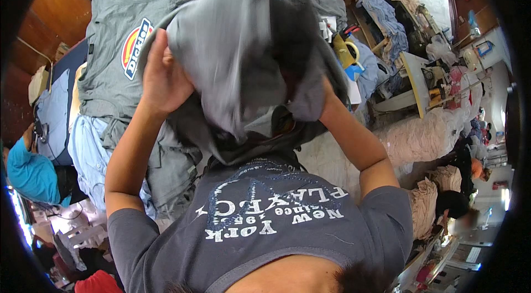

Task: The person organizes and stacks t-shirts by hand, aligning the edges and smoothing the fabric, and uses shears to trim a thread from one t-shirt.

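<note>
A dark grey T-shirt-like garment is raised in front of my chest, loosely bunched and blurred by motion. My left hand is closed on its left side, with the fingertips partly behind the cloth. At the garment's right side is my right hand; folds cover its fingers, so its grip cannot be made out. The lower part of the garment hangs down close to my body. Just beyond my left hand, grey T-shirts with a colourful printed badge lie spread on a pile.
Light blue garments hang below the pile at left. A yellow tape roll and blue cloth lie to the right. Farther right are bundles of beige cloth. A person in a turquoise top is at far left.
</note>
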A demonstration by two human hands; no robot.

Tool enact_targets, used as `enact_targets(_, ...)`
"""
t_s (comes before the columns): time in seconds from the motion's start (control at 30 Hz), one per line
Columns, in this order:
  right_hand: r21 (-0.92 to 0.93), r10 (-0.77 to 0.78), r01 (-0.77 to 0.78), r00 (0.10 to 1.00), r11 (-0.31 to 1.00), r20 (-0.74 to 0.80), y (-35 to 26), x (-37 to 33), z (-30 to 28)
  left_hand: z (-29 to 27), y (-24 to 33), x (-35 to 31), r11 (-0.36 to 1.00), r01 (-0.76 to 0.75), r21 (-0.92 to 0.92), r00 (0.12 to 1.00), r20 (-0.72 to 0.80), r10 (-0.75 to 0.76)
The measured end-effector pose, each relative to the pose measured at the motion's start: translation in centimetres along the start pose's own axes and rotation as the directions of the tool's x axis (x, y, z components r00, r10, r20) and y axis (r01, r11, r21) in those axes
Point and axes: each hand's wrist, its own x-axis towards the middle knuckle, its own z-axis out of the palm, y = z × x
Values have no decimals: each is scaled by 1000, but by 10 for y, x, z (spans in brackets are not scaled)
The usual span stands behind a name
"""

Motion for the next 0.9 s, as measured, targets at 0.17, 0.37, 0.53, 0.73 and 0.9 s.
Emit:
enact_targets(0.17,-473,-106,319,901,821,422,-35,-26,52,-27,-13,-30,787,-371,493,927,242,285)
enact_targets(0.37,-763,-513,553,786,334,345,-114,-99,74,-68,26,-72,554,-327,765,942,220,251)
enact_targets(0.53,-604,-512,600,789,525,340,-215,-118,34,-90,80,-103,511,-709,486,627,103,773)
enact_targets(0.73,-554,-775,764,554,330,303,-290,78,82,-97,198,35,467,-484,740,598,-110,794)
enact_targets(0.9,-816,-660,577,626,31,417,-214,124,18,-131,144,59,316,14,949,492,-281,824)
